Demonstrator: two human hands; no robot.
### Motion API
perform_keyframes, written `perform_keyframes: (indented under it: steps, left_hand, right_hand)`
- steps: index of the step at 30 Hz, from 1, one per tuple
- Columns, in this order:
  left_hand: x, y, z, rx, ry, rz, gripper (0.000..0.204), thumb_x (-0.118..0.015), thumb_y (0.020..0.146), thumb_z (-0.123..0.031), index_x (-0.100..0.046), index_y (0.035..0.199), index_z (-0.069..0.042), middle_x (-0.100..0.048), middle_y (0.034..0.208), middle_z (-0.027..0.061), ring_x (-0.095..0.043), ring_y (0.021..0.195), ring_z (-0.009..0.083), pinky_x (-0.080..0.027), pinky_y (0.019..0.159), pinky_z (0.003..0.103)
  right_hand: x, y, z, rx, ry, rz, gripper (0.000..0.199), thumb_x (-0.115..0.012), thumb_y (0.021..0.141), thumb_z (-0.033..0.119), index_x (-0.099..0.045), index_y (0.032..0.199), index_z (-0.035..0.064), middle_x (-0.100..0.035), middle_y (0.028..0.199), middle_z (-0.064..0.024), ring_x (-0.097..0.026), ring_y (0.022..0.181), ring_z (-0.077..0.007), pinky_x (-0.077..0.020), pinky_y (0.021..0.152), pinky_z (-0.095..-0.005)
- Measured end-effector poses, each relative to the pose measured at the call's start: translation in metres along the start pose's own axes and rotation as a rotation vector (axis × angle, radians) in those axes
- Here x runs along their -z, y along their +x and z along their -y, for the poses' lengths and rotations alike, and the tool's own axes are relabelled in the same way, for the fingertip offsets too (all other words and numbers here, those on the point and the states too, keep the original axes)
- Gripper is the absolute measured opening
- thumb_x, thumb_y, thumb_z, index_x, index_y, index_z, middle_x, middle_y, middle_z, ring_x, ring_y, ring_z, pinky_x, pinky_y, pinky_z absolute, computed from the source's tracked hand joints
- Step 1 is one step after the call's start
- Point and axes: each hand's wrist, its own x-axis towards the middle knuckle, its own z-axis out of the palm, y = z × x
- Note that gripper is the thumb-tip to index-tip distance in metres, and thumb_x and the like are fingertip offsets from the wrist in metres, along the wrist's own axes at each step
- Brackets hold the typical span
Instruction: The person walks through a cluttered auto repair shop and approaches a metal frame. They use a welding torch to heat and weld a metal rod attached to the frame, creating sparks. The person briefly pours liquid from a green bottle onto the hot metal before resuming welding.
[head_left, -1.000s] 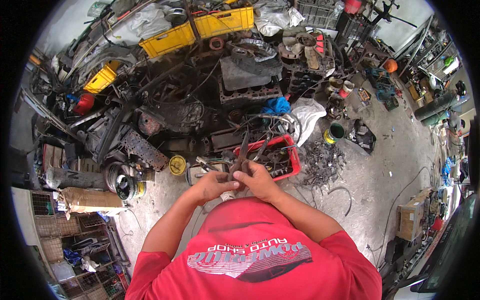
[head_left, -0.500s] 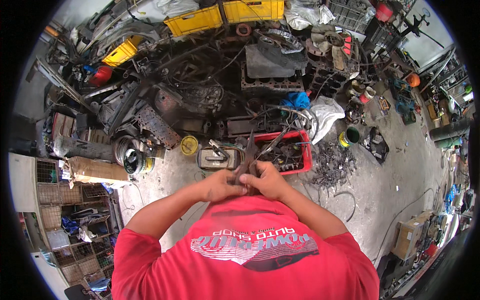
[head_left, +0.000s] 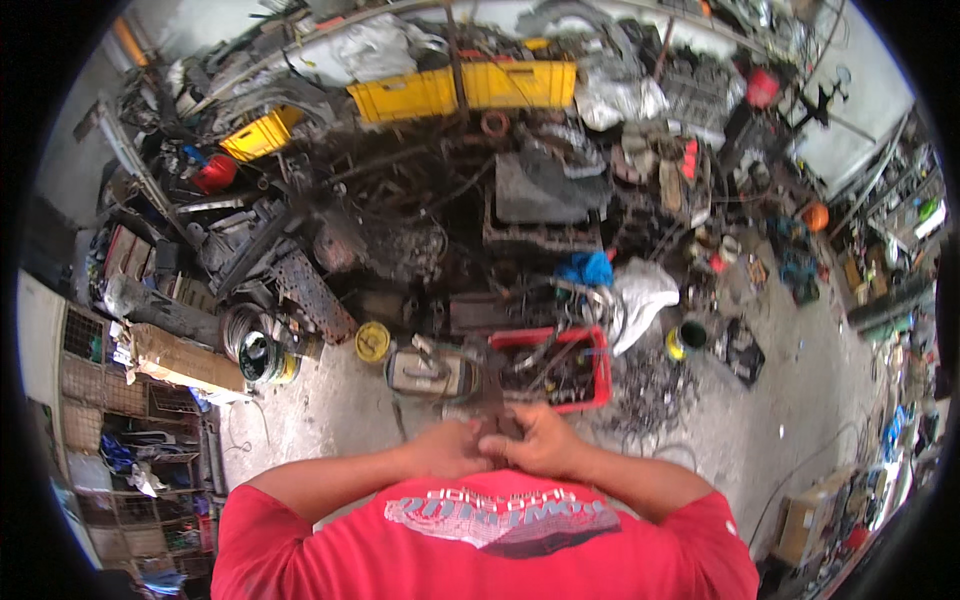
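Note:
In front of my shirt, my left hand [head_left: 452, 446] and my right hand [head_left: 540, 440] come together, fingers closed around a dark brown, tapered metal tool [head_left: 490, 412]. Its narrow end points away from me; blur and my fingers hide its exact kind. Just beyond my right hand lies a red crate [head_left: 603, 375] filled with dark metal parts and tools. To its left, past my left hand, is a shallow rectangular container [head_left: 400, 378] with a light-coloured block and a handled piece in it.
A yellow tub [head_left: 372, 342] and wire coils [head_left: 250, 335] stand to the left. Small metal pieces [head_left: 655, 390] lie scattered right of the crate, near a dark green bucket [head_left: 690, 337]. Engine parts [head_left: 545, 235] and yellow crates [head_left: 520, 85] fill the far side.
The view has tilted up, so hands and shirt sit lower in the picture. Both hands still hold the tool, whose tip looks less distinct now.

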Motion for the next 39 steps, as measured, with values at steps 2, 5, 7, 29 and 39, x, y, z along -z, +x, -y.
perform_keyframes:
  steps: [2, 5, 7, 29, 39]
  left_hand:
    - [0.006, 0.003, -0.007, -0.089, -0.014, -0.045, 0.027, -0.075, 0.095, -0.021, -0.071, 0.113, -0.001, -0.075, 0.105, 0.0109, -0.069, 0.100, 0.0163, -0.054, 0.088, 0.036]
    - [0.019, 0.000, -0.023, -0.041, -0.104, -0.082, 0.027, -0.073, 0.097, -0.026, -0.074, 0.113, -0.004, -0.075, 0.105, 0.0085, -0.066, 0.101, 0.0138, -0.052, 0.090, 0.035]
    - [0.028, -0.006, -0.034, 0.062, -0.122, -0.062, 0.030, -0.072, 0.099, -0.030, -0.075, 0.115, -0.005, -0.074, 0.110, 0.0067, -0.064, 0.105, 0.0128, -0.051, 0.095, 0.034]
    - [0.023, -0.003, -0.025, 0.176, -0.893, 0.128, 0.052, -0.075, 0.093, -0.054, -0.073, 0.108, -0.004, -0.067, 0.088, -0.0014, -0.062, 0.085, 0.0082, -0.050, 0.077, 0.027]
    - [0.032, -0.001, -0.071, 0.129, -0.579, 0.111, 0.054, -0.074, 0.096, -0.050, -0.070, 0.124, -0.004, -0.069, 0.109, 0.0011, -0.059, 0.104, 0.0106, -0.048, 0.092, 0.031]
  right_hand:
    - [0.003, 0.001, 0.000, -0.064, 0.033, -0.009, 0.020, -0.075, 0.096, 0.015, -0.071, 0.111, 0.0028, -0.072, 0.092, -0.0006, -0.060, 0.087, -0.0068, -0.0530, 0.078, -0.0283]
    - [0.008, 0.006, 0.001, -0.085, 0.172, -0.002, 0.026, -0.071, 0.099, 0.013, -0.068, 0.122, 0.0032, -0.071, 0.100, -0.0001, -0.061, 0.086, -0.0071, -0.0533, 0.078, -0.0262]
    - [0.008, 0.009, 0.014, -0.106, 0.263, 0.018, 0.030, -0.069, 0.100, 0.013, -0.066, 0.128, 0.0023, -0.071, 0.104, -0.0006, -0.062, 0.089, -0.0079, -0.0530, 0.083, -0.0272]
    - [0.017, -0.004, 0.064, 0.277, -0.319, 0.049, 0.025, -0.064, 0.100, 0.015, -0.065, 0.120, -0.0010, -0.073, 0.104, -0.0134, -0.071, 0.094, -0.0204, -0.0559, 0.084, -0.0371]
    - [0.028, -0.012, 0.055, 0.393, -0.237, 0.071, 0.026, -0.058, 0.104, 0.007, -0.061, 0.128, -0.0016, -0.074, 0.098, -0.0118, -0.071, 0.085, -0.0157, -0.0577, 0.076, -0.0303]
